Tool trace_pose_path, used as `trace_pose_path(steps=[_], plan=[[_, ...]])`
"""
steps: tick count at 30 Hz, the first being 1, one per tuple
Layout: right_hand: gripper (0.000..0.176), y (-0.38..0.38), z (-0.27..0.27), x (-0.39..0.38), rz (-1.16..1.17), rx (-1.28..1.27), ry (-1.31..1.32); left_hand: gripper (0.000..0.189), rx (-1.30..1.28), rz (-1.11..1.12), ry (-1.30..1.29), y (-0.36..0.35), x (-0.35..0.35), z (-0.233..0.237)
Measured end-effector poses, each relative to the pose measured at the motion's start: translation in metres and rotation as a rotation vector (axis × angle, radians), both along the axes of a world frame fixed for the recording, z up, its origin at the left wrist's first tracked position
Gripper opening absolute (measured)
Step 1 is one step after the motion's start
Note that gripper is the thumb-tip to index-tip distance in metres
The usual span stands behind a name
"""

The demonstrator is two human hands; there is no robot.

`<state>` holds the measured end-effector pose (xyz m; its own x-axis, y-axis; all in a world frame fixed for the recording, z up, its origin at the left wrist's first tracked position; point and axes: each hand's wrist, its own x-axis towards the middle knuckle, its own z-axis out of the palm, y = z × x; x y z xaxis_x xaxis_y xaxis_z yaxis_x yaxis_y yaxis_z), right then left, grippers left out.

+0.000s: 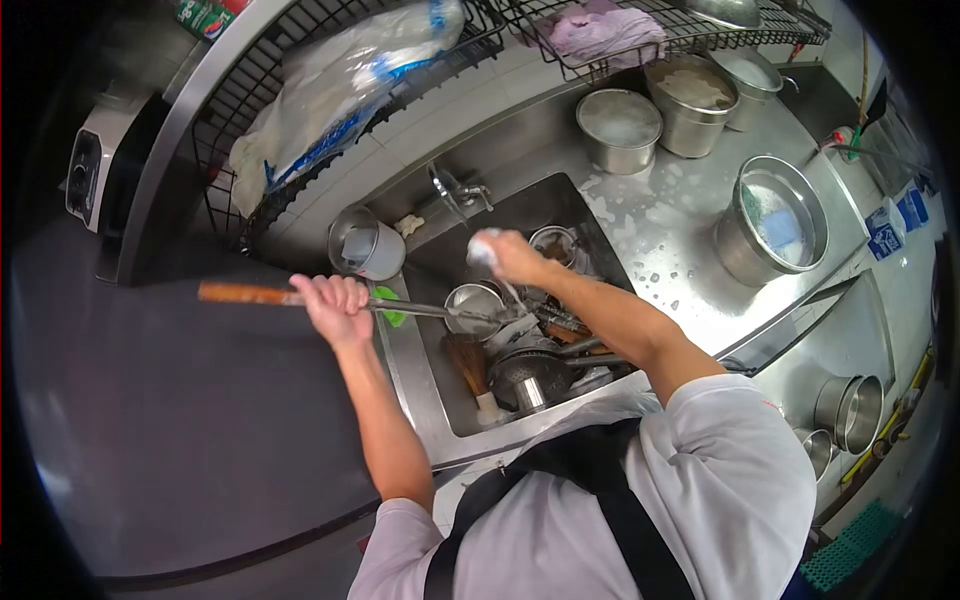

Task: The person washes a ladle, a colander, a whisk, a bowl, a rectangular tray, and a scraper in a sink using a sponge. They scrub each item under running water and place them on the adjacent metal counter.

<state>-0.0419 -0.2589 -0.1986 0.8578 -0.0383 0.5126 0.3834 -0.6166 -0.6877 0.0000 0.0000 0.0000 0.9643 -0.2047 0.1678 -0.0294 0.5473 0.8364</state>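
Observation:
My left hand [335,305] is closed round the metal shaft of a long-handled kitchen utensil [415,307], just past its orange-brown wooden grip. The shaft reaches right over the sink, and its far end is hard to make out among the dishes. My right hand [522,260] is closed on a white, foamy-looking scrubber [484,247] above the sink, near the tap [462,192]. Below my hands, the sink [428,385] holds a round metal pot [474,305], a dark perforated strainer [528,374], a bristle brush [467,365] and several utensils.
A metal container [365,245] and a green item [389,306] sit at the sink's left rim. On the wet right counter [640,235] stand several pots, including a large one [770,220] holding liquid. Wire racks [400,85] hang above; a dark worktop [180,400] lies left.

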Motion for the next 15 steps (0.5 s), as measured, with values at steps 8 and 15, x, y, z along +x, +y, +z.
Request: trace_pose_path(steps=[8,15], plan=[[0.046,0.014,-0.063,-0.030,-0.662,0.697,0.165,0.059,-0.029,0.868,0.348,0.016,0.010,-0.061],[0.072,0.061,-0.054,0.046,-0.722,0.846,0.640,0.048,-0.272,0.902,0.468,0.042,-0.018,-0.068]])
